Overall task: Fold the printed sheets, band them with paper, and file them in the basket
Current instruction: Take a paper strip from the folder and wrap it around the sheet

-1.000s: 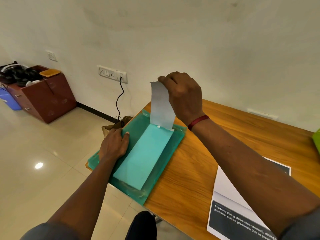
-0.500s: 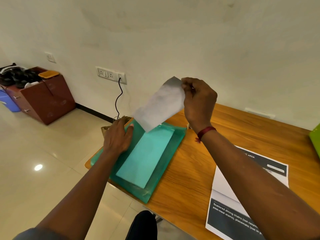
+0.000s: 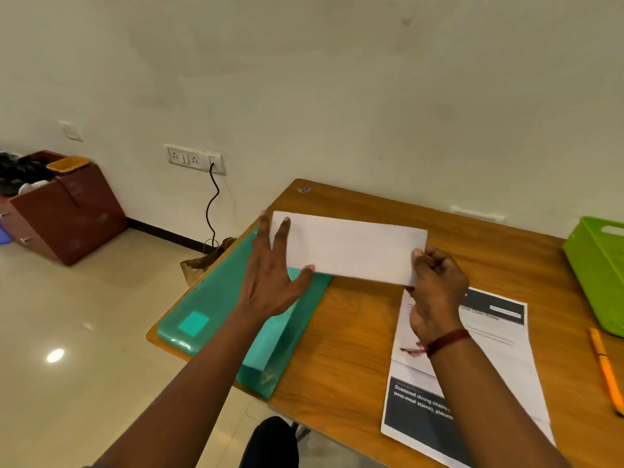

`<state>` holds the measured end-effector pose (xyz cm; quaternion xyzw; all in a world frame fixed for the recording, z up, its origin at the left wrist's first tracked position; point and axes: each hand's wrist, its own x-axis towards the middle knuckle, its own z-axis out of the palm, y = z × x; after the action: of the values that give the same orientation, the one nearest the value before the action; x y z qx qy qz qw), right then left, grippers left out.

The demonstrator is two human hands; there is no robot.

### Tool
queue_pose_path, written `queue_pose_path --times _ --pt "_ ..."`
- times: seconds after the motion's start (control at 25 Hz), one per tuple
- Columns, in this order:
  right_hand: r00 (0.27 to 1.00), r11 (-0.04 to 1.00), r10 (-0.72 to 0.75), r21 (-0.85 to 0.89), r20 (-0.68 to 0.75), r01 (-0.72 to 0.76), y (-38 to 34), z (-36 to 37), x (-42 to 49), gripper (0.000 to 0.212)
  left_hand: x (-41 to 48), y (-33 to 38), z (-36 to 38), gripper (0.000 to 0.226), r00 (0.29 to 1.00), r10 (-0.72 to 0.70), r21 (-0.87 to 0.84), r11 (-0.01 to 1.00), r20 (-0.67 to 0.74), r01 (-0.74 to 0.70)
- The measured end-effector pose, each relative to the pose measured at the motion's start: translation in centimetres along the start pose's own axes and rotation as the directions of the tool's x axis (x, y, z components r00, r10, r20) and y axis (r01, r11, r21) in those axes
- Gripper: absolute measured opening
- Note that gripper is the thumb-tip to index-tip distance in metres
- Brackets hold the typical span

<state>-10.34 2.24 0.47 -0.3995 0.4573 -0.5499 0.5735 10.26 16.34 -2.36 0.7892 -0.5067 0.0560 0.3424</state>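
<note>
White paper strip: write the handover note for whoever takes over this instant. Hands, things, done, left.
Right hand pinches the right end of the white paper strip; left hand is open, straight fingers against its left end.
The strip is held over the table, between the teal folder and the printed sheets.
The sheets lie on the table, unbanded; green basket at far right.
Done: band paper in hand. Left: fold, band, file in basket.

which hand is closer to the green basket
Right. The right hand pinches the white paper strip at its end toward the green basket, with bare table between them. The left hand rests on the strip's far end, over the teal folder.
</note>
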Motion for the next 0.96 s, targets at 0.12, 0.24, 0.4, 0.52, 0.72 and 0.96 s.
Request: queue_pose_path --times 0.12,0.24,0.4,0.52,0.72,0.96 --pt "0.994 0.994 0.1 0.048 -0.051 -0.098 0.5 -5.1 -0.1 0.015 -1.1 2.5 2.2 0.098 0.986 0.087 0.057 0.994 0.145 -0.097" --pt "0.988 0.988 0.131 0.089 -0.082 -0.124 0.5 -9.3 -0.6 0.013 -1.8 5.8 4.7 0.102 0.936 0.211 0.22 0.935 0.281 -0.277" --pt "0.988 0.987 0.13 0.108 -0.082 -0.121 0.1 -12.8 -1.4 0.013 -2.5 11.2 7.0 0.104 0.869 0.3 0.288 0.858 0.393 -0.426" --pt "0.989 0.986 0.121 0.126 -0.085 -0.11 0.0 -14.3 -1.7 0.013 -2.8 14.5 8.2 0.103 0.814 0.367 0.243 0.827 0.45 -0.507" --pt "0.986 0.983 0.135 0.135 -0.1 -0.121 0.6 -16.0 -1.8 0.016 -2.9 16.3 9.2 0.104 0.767 0.444 0.214 0.783 0.463 -0.583" --pt "0.993 0.988 0.097 0.125 -0.072 -0.087 1.6 -16.5 -1.5 0.018 -2.4 15.4 9.5 0.099 0.735 0.469 0.188 0.766 0.489 -0.614"
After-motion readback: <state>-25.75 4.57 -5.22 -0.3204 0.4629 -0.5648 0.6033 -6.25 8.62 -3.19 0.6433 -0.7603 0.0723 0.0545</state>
